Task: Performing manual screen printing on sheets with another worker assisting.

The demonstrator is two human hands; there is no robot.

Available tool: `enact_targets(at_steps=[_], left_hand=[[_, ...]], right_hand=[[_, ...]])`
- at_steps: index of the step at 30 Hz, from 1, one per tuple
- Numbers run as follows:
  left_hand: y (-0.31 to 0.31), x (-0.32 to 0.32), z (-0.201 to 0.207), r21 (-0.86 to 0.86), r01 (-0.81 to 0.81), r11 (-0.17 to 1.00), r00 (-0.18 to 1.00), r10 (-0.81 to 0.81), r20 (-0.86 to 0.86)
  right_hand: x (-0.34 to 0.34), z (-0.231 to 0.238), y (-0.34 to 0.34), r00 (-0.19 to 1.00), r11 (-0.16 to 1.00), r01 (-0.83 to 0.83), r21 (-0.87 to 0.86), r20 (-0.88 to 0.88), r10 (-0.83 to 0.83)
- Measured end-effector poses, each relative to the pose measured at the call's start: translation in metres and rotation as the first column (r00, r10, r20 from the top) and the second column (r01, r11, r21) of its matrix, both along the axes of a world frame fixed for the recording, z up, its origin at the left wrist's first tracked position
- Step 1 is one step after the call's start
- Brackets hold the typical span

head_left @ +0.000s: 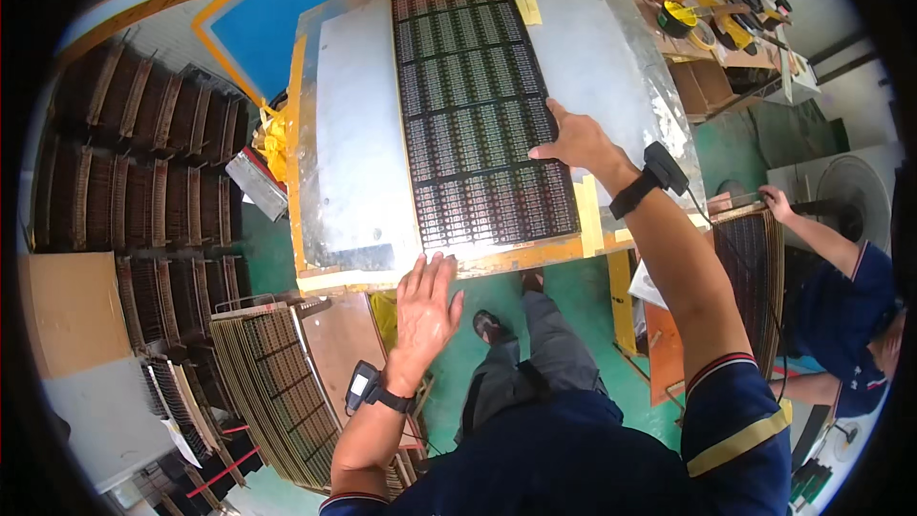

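Note:
A long dark circuit panel (478,105) lies flat on a shiny metal worktable (358,134). My right hand (573,141) rests with its fingers on the panel's right edge, holding nothing. My left hand (426,311) hovers flat with fingers spread just below the panel's near end, at the table's yellow front edge (430,272). Both wrists carry a small black device on a strap.
A slanted stack of similar panels (277,382) stands at my lower left, with racks of more panels (143,172) beyond. Another person (850,306) at the right handles an upright stack of panels (755,268). Tape rolls and tools clutter a bench (716,0) at the top right.

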State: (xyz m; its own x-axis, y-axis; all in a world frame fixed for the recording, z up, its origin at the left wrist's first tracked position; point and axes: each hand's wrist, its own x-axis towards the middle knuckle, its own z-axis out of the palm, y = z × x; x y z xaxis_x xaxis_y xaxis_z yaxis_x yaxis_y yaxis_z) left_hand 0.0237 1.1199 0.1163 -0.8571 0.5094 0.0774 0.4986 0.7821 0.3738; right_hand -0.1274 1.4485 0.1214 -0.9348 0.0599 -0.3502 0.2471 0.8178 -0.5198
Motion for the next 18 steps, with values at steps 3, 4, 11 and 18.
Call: enact_targets(at_steps=[3, 4, 11, 18], left_hand=[[0.002, 0.000, 0.000, 0.001, 0.004, 1.000, 1.000, -0.004, 0.014], [0.004, 0.000, -0.002, -0.005, 0.008, 1.000, 1.000, -0.008, 0.012], [-0.014, 0.001, 0.000, 0.013, -0.019, 1.000, 0.998, 0.018, 0.067], [0.000, -0.016, 0.001, 0.096, -0.186, 0.978, 0.957, 0.158, 0.244]], right_hand=[[-0.001, -0.006, 0.005, 1.000, 1.000, -0.006, 0.010, -0.020, 0.006], [0.001, -0.006, 0.007, 1.000, 1.000, 0.001, 0.012, -0.017, -0.001], [0.065, 0.008, 0.009, 0.938, 0.911, -0.346, 0.224, 0.091, 0.334], [0.082, 0.039, 0.054, 0.949, 0.961, -0.270, 0.063, -0.150, 0.276]])
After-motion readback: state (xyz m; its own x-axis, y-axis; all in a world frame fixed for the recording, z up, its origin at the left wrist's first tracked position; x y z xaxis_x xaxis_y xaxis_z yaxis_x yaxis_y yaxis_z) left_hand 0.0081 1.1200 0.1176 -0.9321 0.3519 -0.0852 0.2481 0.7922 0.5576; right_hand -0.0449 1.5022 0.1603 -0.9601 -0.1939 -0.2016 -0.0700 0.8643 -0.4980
